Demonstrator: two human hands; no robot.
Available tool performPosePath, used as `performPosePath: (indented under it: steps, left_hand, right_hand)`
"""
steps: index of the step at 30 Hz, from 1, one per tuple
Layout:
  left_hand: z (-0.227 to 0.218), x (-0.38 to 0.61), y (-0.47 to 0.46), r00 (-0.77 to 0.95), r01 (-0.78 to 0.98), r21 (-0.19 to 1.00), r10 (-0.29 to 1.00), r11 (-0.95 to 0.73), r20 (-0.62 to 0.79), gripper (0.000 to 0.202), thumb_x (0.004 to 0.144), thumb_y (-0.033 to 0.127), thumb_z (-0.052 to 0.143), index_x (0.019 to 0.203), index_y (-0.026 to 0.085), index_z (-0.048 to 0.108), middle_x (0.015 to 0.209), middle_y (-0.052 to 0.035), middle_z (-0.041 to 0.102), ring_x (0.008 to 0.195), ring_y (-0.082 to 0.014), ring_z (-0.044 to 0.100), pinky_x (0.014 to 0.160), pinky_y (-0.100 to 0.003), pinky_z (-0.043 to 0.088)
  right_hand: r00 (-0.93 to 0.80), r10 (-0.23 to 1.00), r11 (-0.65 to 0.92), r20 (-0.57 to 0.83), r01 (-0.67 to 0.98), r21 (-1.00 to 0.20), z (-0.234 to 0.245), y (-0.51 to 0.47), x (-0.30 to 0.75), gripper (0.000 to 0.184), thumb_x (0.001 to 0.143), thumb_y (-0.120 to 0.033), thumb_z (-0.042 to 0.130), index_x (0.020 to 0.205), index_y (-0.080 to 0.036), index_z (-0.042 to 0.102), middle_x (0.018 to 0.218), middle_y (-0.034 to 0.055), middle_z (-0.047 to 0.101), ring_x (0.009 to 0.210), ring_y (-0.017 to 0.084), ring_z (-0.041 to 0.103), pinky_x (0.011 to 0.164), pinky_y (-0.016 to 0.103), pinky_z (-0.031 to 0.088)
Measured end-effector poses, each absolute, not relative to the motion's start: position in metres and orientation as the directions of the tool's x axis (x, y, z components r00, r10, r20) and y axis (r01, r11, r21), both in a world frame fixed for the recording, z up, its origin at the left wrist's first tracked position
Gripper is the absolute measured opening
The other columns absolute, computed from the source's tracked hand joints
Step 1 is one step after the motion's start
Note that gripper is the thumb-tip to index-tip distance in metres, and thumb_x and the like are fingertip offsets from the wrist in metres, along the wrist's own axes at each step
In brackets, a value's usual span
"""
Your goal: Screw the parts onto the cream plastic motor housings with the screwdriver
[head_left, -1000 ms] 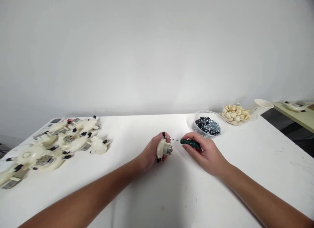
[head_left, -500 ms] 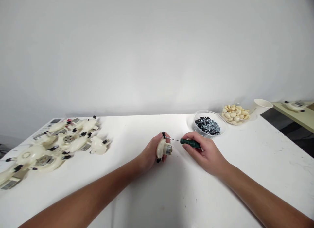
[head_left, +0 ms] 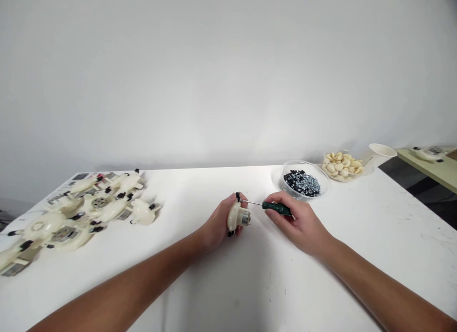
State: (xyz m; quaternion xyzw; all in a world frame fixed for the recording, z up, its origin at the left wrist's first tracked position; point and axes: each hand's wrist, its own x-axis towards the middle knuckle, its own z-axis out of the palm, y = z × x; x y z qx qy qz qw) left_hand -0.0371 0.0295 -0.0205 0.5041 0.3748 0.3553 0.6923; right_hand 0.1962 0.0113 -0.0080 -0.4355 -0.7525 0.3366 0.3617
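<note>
Far left of screwdriver, blurred print.

I'm seeing an assembly workshop, it seems.
On my feed: motor housings massed at nine o'clock, screw dish at three, green screwdriver at four.

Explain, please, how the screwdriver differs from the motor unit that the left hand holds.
Look: the screwdriver has a dark green handle and thin metal shaft; the motor unit has a cream shell, silver motor and black parts.
Shape: the screwdriver is long and slim; the motor unit is rounder and bulkier.
Hold: the right hand grips the screwdriver; the left hand holds the motor unit.
Shared: both are in hand.
</note>
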Motion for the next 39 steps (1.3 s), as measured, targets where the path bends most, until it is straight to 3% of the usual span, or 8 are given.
performPosePath:
  steps: [28,36,39]
  left_hand:
    - [-0.0214,-0.0369,0.0298,0.469,-0.093,0.97,0.87,0.222,-0.154,0.052,0.102,0.064,0.027,0.091,0.02,0.051,0.061,0.0009,0.055,0.05,-0.014,0.051,0.05,-0.026,0.034]
    - [-0.0227,-0.0362,0.0306,0.511,-0.153,0.959,0.849,0.239,-0.13,0.057,0.096,0.075,0.029,0.092,0.021,0.047,0.063,0.0022,0.051,0.048,-0.0126,0.047,0.049,-0.026,0.034]
    - [-0.0218,-0.0395,0.0282,0.556,-0.148,0.971,0.828,0.188,-0.076,0.05,0.096,0.071,0.042,0.097,0.021,0.047,0.072,0.0011,0.053,0.057,-0.0125,0.048,0.054,-0.026,0.036]
  right_hand:
    - [-0.348,0.904,0.384,0.246,0.416,-0.824,-0.0076,0.0101,0.1981,0.017,0.103,-0.038,0.058,0.111,-0.025,0.065,0.088,0.002,0.07,0.067,0.017,0.057,0.057,0.029,0.044]
    - [-0.374,0.892,0.409,0.254,0.426,-0.807,-0.0063,0.0099,0.1978,0.017,0.105,-0.037,0.056,0.105,-0.025,0.067,0.078,-0.0019,0.066,0.063,0.014,0.052,0.057,0.028,0.041]
    - [-0.376,0.889,0.416,0.261,0.426,-0.804,-0.0061,0.0097,0.1974,0.016,0.105,-0.036,0.056,0.107,-0.025,0.067,0.079,-0.0019,0.066,0.063,0.014,0.052,0.058,0.028,0.04]
